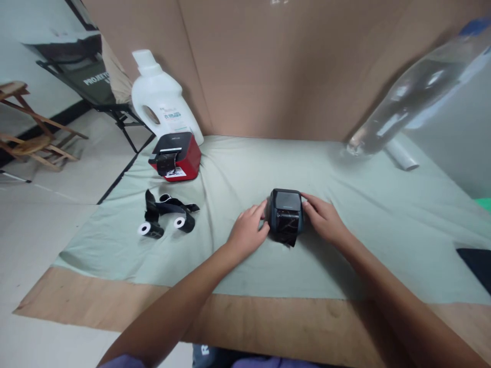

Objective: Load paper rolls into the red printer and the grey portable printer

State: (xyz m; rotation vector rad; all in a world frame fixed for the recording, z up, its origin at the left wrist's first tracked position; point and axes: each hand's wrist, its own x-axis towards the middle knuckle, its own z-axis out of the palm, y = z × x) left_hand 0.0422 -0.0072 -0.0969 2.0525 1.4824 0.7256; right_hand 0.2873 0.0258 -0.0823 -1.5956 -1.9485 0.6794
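A small dark printer-like device (288, 200) stands on the pale green cloth, with a strip of black paper hanging from its front. My left hand (249, 230) touches its left side, fingers curved against the casing. On the opposite side, my right hand (324, 217) rests its fingers and thumb against the casing. The device is held between both hands. Left of them lie two rolls of black paper, one (154, 231) beside the other (186, 223), with loose curled strips behind. A red and black device (187, 158) with black paper at its front sits farther back.
A white jug (163, 97) stands behind the red device. At the back right, a large clear bottle (410, 97) leans beside a grey tube (402, 155). A cardboard panel (268, 66) borders the cloth-covered table (245, 163). A dark flat item (477, 263) lies at the right edge.
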